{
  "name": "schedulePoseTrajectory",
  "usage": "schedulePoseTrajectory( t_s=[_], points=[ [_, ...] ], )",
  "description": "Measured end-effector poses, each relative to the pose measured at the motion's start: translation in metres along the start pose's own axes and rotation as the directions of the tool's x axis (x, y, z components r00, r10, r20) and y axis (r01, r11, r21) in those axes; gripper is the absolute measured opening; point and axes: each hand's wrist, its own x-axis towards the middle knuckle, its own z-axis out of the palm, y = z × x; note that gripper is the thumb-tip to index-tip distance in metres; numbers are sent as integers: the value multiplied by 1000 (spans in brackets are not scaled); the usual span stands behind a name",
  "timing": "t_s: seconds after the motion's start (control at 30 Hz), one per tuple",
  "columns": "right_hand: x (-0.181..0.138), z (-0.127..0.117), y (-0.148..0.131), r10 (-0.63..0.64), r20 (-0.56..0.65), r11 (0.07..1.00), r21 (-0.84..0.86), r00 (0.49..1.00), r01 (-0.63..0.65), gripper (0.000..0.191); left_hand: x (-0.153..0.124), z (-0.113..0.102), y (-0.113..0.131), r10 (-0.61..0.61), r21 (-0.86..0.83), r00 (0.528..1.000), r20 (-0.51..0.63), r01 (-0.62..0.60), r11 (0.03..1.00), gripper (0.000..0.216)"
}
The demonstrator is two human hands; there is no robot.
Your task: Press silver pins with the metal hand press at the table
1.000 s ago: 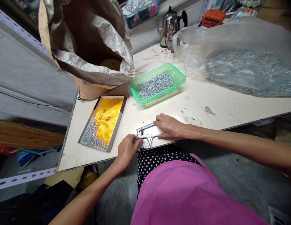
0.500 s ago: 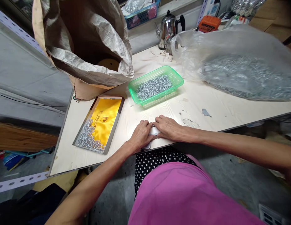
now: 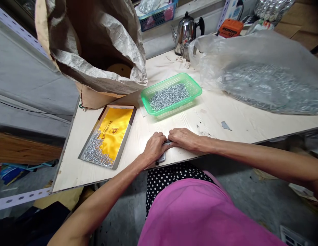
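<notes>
At the table's near edge my left hand (image 3: 154, 147) and my right hand (image 3: 184, 139) meet, fingers bent and closed. Between their fingertips is a small, flat grey piece (image 3: 168, 142), mostly hidden, so its kind is unclear. Under my left hand a grey object with a rounded corner (image 3: 162, 158) shows on the tabletop. Beyond my hands stands a green plastic basket (image 3: 171, 111) with many small silvery metal pins (image 3: 169, 96) in it. To the left lies a shallow tray with a yellow lining (image 3: 118, 128), more pins heaped at its near end.
A large open woven sack (image 3: 107, 44) stands at the back left. A clear plastic bag of metal parts (image 3: 272, 85) covers the right side. Behind are a steel kettle (image 3: 184, 32), an orange box (image 3: 230, 28) and a blue basket (image 3: 159, 17).
The pale face of the flat piece between my fingers no longer shows; only a narrow, darker part does. My right fingers have lowered slightly. The view has shifted a little.
</notes>
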Motion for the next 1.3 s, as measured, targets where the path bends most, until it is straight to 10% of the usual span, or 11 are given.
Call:
schedulePoseTrajectory(
  t_s=[0.2,0.6,1.0,1.17,1.3],
  points=[
    [2,8,30,-106,-98,990,79,990,114,30,-20,13,19,-79,79,988,-132,90,993,36],
    [38,7,51,84,-257,984,-131,963,-120,15,-44,66,66,111,-115,947,-301,-151,982,39],
    [109,25,-69,-414,-92,895,-226,906,386,19,-91,42,57,330,-4,824,-460,-374,928,21],
    [119,26,-75,-424,-137,895,-214,896,391,19,-138,-14,-13,-86,56,758,-646,159,986,21],
    [107,-25,-42,-295,-351,930,-320,889,183,22,-161,-49,-100,-454,24,629,-631,600,799,26]
  ],
)
